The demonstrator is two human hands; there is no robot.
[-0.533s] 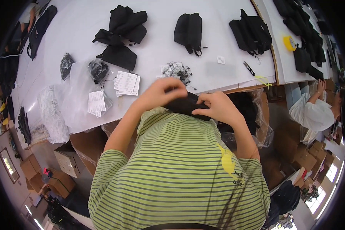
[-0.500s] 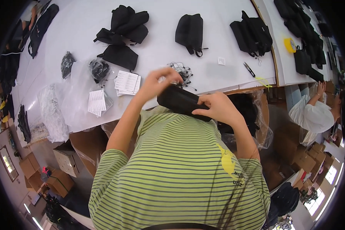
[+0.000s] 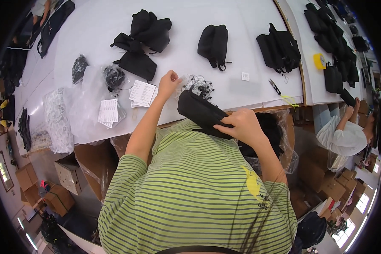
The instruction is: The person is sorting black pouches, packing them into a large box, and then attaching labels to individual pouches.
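My right hand [image 3: 243, 127] grips a black fabric pouch [image 3: 202, 111] by its right end, thumb on top, and holds it slantwise against the table's near edge. To the left of the pouch, my left hand [image 3: 169, 84] is raised over the table with thumb and fingertips pinched together. Something thin and pale may show at those fingertips, too faint to name. Just beyond the pouch lies a tangle of thin black cords with small tabs [image 3: 201, 86]. Printed white cards [image 3: 142, 93] are stacked beside my left wrist, with a second stack [image 3: 108, 111] farther left.
Black pouches lie in a heap [image 3: 150, 31], singly [image 3: 213, 44] and in a group [image 3: 279, 51] across the white table. Clear plastic bags [image 3: 86, 99] spread at left. Scissors [image 3: 274, 86] and yellow tape [image 3: 319, 61] are at right, near a co-worker in white [image 3: 340, 135].
My left hand has moved off the pouch, to the left, and its fingers have come together in a pinch. My right hand keeps hold of the pouch, which now tilts more steeply.
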